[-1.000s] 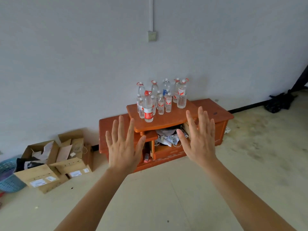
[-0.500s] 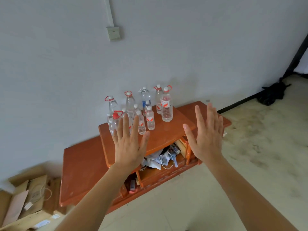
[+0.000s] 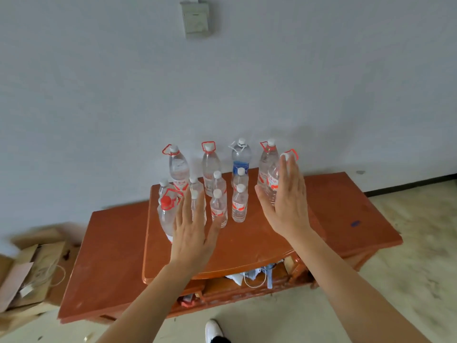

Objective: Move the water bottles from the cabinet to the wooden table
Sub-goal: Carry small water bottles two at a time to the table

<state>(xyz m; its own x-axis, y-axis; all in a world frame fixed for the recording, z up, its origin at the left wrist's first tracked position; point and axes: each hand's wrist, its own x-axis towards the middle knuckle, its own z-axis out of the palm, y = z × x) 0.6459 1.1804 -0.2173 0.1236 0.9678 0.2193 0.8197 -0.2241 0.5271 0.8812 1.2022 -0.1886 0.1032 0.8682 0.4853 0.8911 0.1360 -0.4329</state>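
In the head view both hands reach out flat and hold nothing: the left hand (image 3: 195, 233) and the right hand (image 3: 288, 206) show straight, slightly spread fingers (image 3: 291, 174). The clear plastic water bottles (image 3: 239, 204) stand upright in a tight cluster on the raised top of the glossy orange-brown wooden cabinet (image 3: 247, 248), just beyond and between the fingers. A large red-capped bottle (image 3: 166, 219) stands just left of the left fingers. A large bottle with a red carry loop (image 3: 270, 184) sits right behind the right fingers, though whether they touch it I cannot tell, since the hand covers that side. Between the fingers stand small white-capped bottles (image 3: 217, 209). All look like thin, ribbed, see-through plastic, smooth and probably a bit slippery, with red labels. If full, the large ones are likely heavy, and their walls would dent under a hard squeeze. A wrap around the labelled middle, or a finger through the loop, seems the safest hold. The small ones should lift easily at the waist, but close neighbours may topple.
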